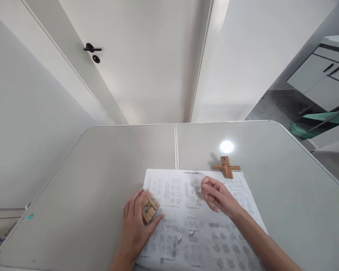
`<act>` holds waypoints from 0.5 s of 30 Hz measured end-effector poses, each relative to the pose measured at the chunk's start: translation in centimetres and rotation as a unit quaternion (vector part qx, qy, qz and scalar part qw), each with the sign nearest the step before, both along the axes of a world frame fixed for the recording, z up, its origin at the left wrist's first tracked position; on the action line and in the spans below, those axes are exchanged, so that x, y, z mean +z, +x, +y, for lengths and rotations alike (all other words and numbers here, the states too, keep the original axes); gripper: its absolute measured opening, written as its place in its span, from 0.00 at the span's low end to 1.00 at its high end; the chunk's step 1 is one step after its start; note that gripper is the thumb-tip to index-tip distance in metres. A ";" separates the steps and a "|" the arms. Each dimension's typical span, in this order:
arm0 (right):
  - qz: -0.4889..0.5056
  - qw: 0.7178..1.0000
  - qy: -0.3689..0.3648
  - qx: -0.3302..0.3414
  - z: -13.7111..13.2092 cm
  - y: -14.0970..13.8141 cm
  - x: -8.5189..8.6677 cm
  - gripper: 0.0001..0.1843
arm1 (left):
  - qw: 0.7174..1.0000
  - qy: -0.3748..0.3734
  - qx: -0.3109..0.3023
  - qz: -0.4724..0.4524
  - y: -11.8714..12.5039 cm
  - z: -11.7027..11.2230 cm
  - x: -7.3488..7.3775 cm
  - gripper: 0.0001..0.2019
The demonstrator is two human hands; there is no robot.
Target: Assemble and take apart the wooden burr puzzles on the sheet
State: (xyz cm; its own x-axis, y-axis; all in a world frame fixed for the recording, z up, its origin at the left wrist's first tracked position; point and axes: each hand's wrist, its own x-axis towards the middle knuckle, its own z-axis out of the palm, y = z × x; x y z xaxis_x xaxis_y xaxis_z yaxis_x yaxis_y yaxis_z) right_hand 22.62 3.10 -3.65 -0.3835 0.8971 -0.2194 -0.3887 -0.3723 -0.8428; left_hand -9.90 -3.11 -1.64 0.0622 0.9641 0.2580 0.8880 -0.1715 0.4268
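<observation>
My left hand point(135, 220) curves round a wooden interlocking block puzzle point(150, 206) at the left edge of a printed sheet. Its fingers lie along the puzzle's far left side, and the thumb reaches out along the near side. Over the middle of the printed sheet point(186, 214), my right hand point(219, 195) is closed, thumb against curled fingers. Whatever it may hold is hidden. Beyond that hand, a cross-shaped wooden puzzle point(226, 167) rests at the sheet's far right edge, one bar marked with a dark character.
The sheet, covered in small diagrams, lies on a grey folding table point(101, 169) with a seam down its middle. A white door point(147, 60) with a black handle point(92, 49) rises behind the table. White cabinets point(322, 71) and a green object point(310, 122) are at the right.
</observation>
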 end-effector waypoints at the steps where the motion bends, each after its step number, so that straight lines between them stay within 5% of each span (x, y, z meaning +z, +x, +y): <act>1: 0.002 1.000 -0.002 0.000 0.1 0.1 0.0 0.17 | 1.000 -0.006 -0.004 0.006 -0.2 0.1 -0.2 0.35; 15: -0.004 1.000 0.016 0.011 0.3 0.0 0.8 0.16 | 1.000 0.000 0.000 -0.028 0.7 0.6 -0.8 0.28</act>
State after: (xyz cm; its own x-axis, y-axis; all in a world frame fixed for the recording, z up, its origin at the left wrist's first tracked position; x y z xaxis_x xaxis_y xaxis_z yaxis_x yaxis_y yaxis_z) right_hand 22.62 3.38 -2.84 -0.4014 0.8953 -0.1933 -0.3749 -0.3532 -0.8571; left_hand -9.20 -2.46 -2.48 0.0479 0.9643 0.2605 0.8629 -0.1713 0.4754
